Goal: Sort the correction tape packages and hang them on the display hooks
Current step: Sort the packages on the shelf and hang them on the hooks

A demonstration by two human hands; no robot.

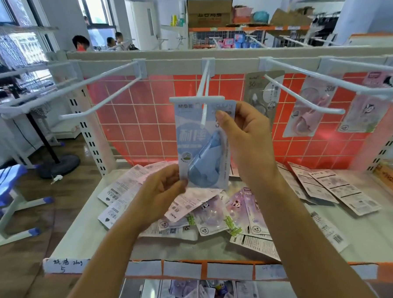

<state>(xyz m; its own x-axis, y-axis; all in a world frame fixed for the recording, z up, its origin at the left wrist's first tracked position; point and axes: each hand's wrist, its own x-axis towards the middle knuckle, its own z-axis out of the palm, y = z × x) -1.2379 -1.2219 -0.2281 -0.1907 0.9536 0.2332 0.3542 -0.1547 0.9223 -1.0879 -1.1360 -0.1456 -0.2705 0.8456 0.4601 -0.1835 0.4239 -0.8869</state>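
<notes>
While the blue correction tape pkg (202, 144) is held upright right at the centre hook (197, 99), both hands have hold of it. The hook's wire tip crosses in front of the card's top; can't tell if it's through the hang hole. The left hand (161, 191) pinches the bottom-left corner, fingers curled. The right hand (247, 141) grips the upper right edge, thumb on the front, fingers behind.

Below, on the white shelf (81, 234), a pile of loose pkgs (212, 214) lies under the hands, some face up w/ purple panda print, others face down. To the right, on neighbouring hooks, hang a grey pkg (265, 92), a pink pkg (307, 111) and a panda pkg (366, 108), all against the orange grid panel (144, 119). More pkgs sit on the lower shelf (198, 294).
</notes>
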